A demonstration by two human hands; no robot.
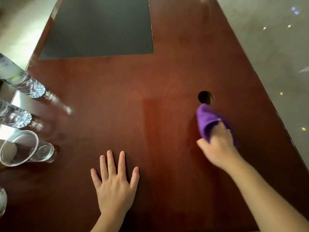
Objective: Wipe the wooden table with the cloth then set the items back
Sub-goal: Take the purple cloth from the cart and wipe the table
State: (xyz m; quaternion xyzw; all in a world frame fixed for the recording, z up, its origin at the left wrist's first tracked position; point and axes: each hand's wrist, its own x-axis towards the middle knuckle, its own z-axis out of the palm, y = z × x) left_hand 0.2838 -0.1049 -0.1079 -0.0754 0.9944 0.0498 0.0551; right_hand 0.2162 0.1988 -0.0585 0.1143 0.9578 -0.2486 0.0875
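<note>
While my right hand (219,144) bunches the purple cloth (207,119) against the wooden table (150,77), just beside the round cable hole (206,97), my left hand (115,183) lies flat with fingers spread, bracing on the glossy reddish top. Soft and light, the cloth should fold wherever I gather it, so I grip it by its crumpled middle. Two clear plastic water bottles (21,84) and a thin clear plastic cup (18,148) wait at the left edge; they look light, crushable and easy to tip.
</note>
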